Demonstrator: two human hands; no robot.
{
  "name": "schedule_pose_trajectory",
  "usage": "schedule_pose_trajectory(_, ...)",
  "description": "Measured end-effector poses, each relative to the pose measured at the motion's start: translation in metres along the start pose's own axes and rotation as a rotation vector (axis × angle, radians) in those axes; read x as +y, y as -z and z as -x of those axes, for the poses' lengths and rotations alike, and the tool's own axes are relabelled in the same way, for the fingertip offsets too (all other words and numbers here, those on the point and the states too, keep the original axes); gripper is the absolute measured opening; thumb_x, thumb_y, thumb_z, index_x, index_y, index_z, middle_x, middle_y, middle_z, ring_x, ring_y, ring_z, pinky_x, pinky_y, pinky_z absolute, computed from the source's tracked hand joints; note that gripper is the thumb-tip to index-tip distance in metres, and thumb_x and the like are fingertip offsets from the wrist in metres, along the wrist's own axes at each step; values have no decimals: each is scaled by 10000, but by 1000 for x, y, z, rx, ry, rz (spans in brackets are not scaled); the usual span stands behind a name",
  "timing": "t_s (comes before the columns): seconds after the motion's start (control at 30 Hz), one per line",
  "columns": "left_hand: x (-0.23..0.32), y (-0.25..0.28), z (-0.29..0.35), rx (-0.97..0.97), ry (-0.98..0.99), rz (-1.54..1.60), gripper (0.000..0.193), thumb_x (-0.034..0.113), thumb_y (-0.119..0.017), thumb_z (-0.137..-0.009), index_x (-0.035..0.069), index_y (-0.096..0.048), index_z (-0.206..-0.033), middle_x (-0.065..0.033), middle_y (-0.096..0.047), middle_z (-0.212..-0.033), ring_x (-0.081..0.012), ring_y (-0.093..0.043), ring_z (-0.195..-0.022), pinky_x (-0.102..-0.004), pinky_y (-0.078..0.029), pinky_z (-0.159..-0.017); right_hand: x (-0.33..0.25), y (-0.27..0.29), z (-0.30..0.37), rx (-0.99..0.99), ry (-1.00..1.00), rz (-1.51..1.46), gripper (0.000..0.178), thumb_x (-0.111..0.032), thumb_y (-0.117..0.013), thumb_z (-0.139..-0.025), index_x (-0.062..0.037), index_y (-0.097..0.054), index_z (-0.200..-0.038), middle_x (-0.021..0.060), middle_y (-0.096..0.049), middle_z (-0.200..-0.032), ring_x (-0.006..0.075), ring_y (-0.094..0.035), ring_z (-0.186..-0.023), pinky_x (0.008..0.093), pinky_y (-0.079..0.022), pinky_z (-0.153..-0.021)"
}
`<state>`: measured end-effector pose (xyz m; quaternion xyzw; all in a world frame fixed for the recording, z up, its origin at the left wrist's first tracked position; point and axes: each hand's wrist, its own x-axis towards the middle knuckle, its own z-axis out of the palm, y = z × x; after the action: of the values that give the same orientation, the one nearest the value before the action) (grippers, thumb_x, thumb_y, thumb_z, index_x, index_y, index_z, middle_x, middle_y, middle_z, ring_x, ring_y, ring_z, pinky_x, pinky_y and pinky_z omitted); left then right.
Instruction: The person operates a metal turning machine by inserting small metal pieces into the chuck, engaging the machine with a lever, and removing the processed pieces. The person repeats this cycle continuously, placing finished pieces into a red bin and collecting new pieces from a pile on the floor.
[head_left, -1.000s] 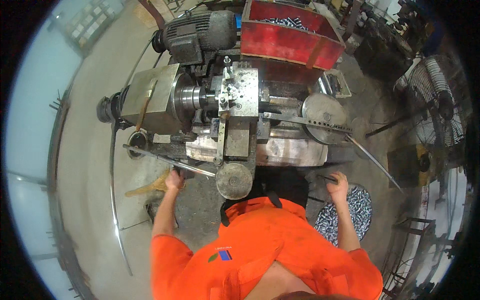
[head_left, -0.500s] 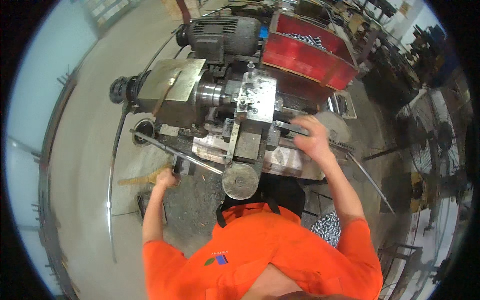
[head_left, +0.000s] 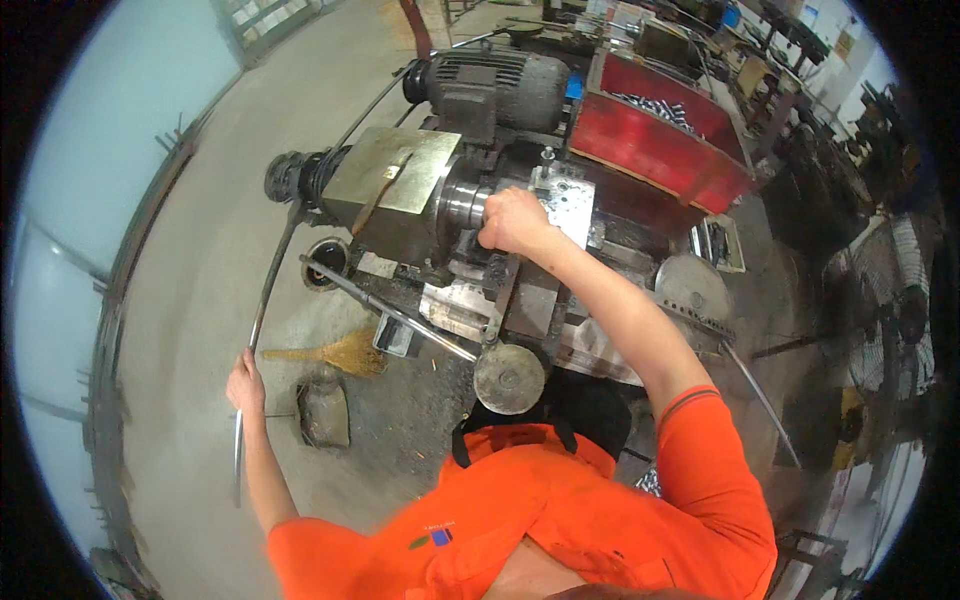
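On the left, my left hand [head_left: 245, 385] is closed around a long metal lever [head_left: 262, 315] that hangs down from the back of the lathe headstock [head_left: 392, 170]. My right hand [head_left: 515, 220] is curled in front of the shiny spindle collar [head_left: 460, 204], beside the tool post [head_left: 572, 203]. Its fingers are bent and pressed together; whatever they may hold is hidden behind the hand. Below the right forearm lie the cross slide and a round disc handwheel [head_left: 508, 380]. A second steel bar [head_left: 400, 318] slants across the front of the machine.
A dark finned motor [head_left: 500, 90] stands behind the headstock. At the back right sits a red bin [head_left: 660, 140] with small metal pieces inside. A straw broom [head_left: 345, 352] and a dustpan [head_left: 323, 412] lie on the floor. Another rod [head_left: 760, 400] angles down at the right.
My left hand has moved left from beside the broom onto the long lever. My right hand has left the handle on the right and reached left to the spindle.
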<state>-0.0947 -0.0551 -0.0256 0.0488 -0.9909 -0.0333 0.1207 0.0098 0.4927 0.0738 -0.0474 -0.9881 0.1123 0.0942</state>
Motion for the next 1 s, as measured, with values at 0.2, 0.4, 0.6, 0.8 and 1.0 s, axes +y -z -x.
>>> schedule_pose_trajectory(0.2,-14,10,-29,-31,16,193,649,594,-337,-896,51,-678,-795,-191,-646,-786,-376,-619,-807,-454,-456,-727,-4,4,0,-2,-35,-75,272,-194,-610,-525,-2,-672,-708,212,-645,-752,361,-647,-753,402,-531,-711)
schedule_pose_trajectory(0.4,47,26,37,-113,174,174,651,623,-357,-873,57,-677,-848,-180,-656,-815,-375,-623,-819,-472,-457,-725,-1,4,-4,-127,-65,3,301,-219,-676,-571,-63,-712,-827,145,-681,-882,298,-665,-840,368,-536,-765)
schedule_pose_trajectory(0.6,94,47,93,-74,131,62,545,560,-496,-829,39,-650,-864,-203,-649,-841,-383,-622,-819,-469,-464,-712,-3,-3,-5,-113,-19,62,299,-208,-654,-574,-70,-713,-832,143,-681,-889,302,-657,-851,388,-518,-776)
schedule_pose_trajectory(0.8,71,42,92,-123,-98,217,398,392,-646,-790,16,-616,-918,-207,-625,-785,-380,-615,-743,-452,-471,-650,10,57,21,-88,-110,153,276,-255,-617,-612,-37,-705,-757,154,-674,-827,319,-631,-843,410,-454,-837)
schedule_pose_trajectory(1.0,151,172,99,169,-646,471,286,132,-600,-848,4,-601,-1103,-211,-634,-928,-351,-619,-858,-415,-492,-756,103,144,45,463,-322,163,529,-184,-599,-607,-100,-618,-1129,214,-482,-1277,378,-521,-1100,411,-445,-922)
